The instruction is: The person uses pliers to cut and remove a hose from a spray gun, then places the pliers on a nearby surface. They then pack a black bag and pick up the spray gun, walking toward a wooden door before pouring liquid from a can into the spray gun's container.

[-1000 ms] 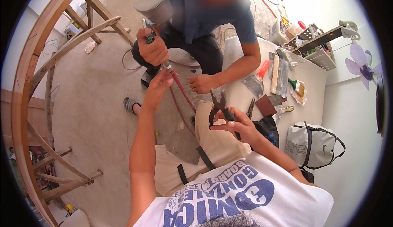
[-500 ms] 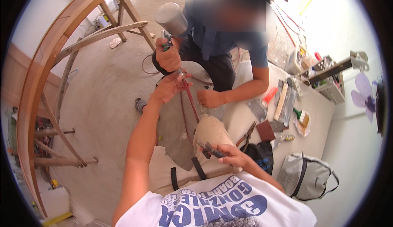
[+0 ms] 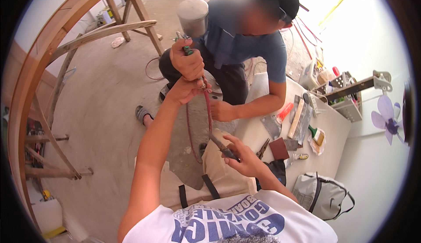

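My left hand (image 3: 188, 92) grips the metal fitting (image 3: 201, 82) at the top of a red hose (image 3: 207, 107). Just above it, a co-worker's hand (image 3: 188, 61) holds a spray gun (image 3: 187, 49) with a silvery cup (image 3: 192, 15). Lower right, my right hand (image 3: 241, 155) holds dark pliers (image 3: 223, 147), tips pointing up-left beside the hose. The co-worker (image 3: 245, 54) squats facing me, other hand (image 3: 221, 110) low by the hose. Beige cloth with black straps (image 3: 232, 181) lies under my hands.
A wooden frame (image 3: 59, 30) on trestles curves along the left. On the right board (image 3: 333, 138) lie scrapers (image 3: 285, 117), a brush (image 3: 316, 134), a red-brown square pad (image 3: 279, 148) and more pliers (image 3: 263, 148). Beyond are a grey bag (image 3: 320, 190), crates (image 3: 346, 102) and a fan (image 3: 390, 122).
My right hand has dropped with the pliers, then moved slightly up toward the hose, the pliers turning to point up-left. My left hand stays at the fitting. The view has shifted.
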A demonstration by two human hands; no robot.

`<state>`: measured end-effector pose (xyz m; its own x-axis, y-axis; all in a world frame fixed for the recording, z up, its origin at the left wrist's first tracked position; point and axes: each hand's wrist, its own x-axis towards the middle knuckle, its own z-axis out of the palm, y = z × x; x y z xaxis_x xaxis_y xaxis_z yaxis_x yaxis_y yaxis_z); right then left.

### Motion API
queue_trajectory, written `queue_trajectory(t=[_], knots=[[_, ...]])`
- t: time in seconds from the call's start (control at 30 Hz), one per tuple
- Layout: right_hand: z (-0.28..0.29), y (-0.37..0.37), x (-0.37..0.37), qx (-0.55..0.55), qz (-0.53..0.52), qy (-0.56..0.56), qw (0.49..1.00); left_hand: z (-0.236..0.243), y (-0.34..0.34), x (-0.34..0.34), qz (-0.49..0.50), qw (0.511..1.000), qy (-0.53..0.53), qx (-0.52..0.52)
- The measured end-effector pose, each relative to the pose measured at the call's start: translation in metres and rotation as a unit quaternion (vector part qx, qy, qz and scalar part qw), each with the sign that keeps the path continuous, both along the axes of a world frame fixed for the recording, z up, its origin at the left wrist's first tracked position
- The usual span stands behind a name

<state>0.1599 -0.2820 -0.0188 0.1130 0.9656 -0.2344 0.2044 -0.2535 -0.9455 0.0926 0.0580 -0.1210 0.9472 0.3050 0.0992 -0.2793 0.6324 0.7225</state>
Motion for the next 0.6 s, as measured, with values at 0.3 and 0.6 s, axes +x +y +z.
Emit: queue_trajectory(t=[0.3,0.6], knots=[[-0.021,0.023,-0.021,-0.071,-0.124,0.188,0.972,0.044,-0.041,0.000,0.121,0.987,0.051,0.089],[-0.020,0.028,-0.019,-0.007,-0.154,0.068,0.986,0.068,-0.047,-0.003,0.177,0.959,0.111,0.192]])
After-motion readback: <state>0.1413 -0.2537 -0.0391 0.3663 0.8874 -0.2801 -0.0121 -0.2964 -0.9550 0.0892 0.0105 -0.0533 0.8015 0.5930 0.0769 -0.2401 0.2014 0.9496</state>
